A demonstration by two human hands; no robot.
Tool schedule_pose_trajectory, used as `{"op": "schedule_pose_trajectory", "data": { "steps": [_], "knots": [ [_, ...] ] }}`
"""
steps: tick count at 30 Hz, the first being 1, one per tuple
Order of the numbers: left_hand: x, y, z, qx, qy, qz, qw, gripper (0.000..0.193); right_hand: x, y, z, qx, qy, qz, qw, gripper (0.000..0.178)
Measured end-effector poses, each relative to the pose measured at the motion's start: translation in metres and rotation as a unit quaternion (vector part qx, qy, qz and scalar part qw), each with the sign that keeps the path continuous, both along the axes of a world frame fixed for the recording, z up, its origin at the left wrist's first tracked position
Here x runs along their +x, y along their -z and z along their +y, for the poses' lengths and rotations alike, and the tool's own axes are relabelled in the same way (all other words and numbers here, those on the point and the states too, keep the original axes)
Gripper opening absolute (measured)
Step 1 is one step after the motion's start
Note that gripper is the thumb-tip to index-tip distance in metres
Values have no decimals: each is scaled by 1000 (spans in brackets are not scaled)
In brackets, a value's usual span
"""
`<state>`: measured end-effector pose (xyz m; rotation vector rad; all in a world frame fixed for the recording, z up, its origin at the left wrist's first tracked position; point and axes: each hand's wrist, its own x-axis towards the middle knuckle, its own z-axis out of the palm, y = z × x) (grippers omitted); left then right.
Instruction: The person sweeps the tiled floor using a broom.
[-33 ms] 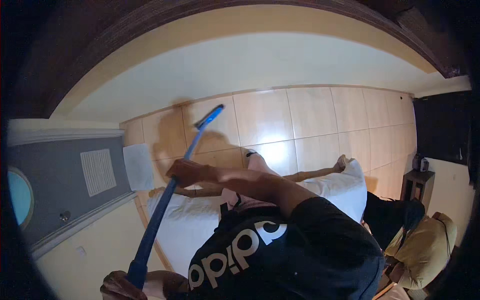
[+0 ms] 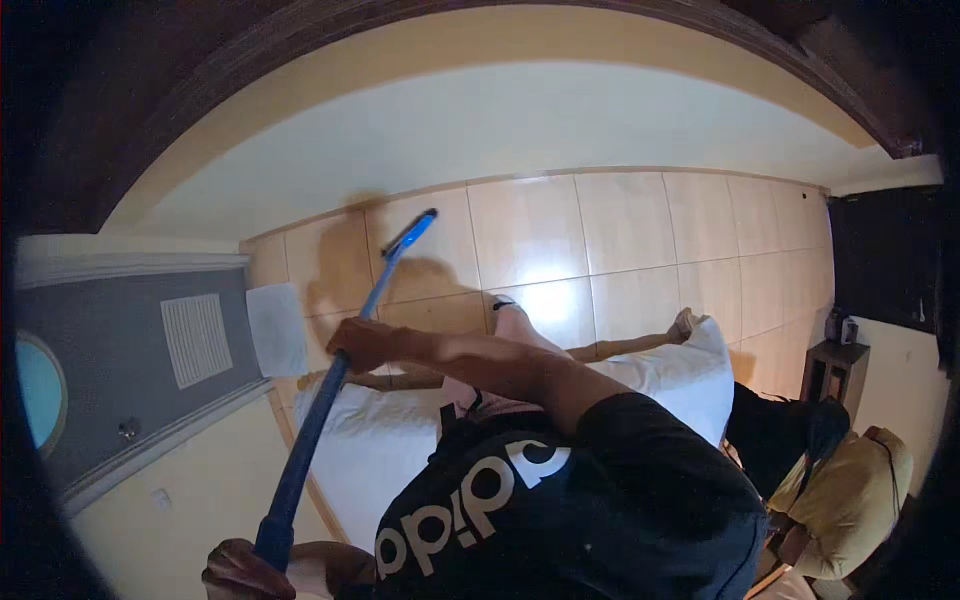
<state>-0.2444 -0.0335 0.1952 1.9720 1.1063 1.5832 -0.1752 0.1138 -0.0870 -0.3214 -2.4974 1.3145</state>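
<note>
I hold a long blue pole with both hands; it runs from the lower left up to a lighter blue tip over the tan tiled floor. My right hand is closed around the pole's middle, with the arm stretched out from my black-sleeved shoulder. My left hand grips the pole's lower end at the bottom edge of the picture. What sits at the pole's far end is too small to tell.
A white bed with a pillow lies under my arm. A grey door with a vent panel is at the left, beside a white cloth. A dark side table and a yellow cushion are at the right.
</note>
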Motion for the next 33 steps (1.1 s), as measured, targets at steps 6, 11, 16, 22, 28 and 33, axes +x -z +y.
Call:
{"op": "schedule_pose_trajectory", "data": {
  "steps": [6, 11, 16, 22, 28, 33],
  "knots": [
    [-10, 7, -9, -16, 59, -73, 996, 9, 19, 40, -22, 14, -30, 44, 998, 11],
    [-39, 92, -4, -36, 6, -258, 965, 5, 101, 59, 14, 35, -17, -60, 997, 14],
    [-50, 152, 2, 70, 7, -483, 873, 24, 129, 29, 5, 10, 262, -69, 963, 13],
    [-91, 67, -21, 127, -118, -396, 902, 27, 56, -5, -31, 47, 191, -62, 979, 13],
    [-81, -37, -53, -65, 173, -142, 972, 15, -49, -4, -79, -75, 32, 68, 994, 17],
    [-50, -63, -75, -253, 165, 38, 953, 7, -43, -29, -76, -13, -65, 8, 998, 17]
  ]
}}
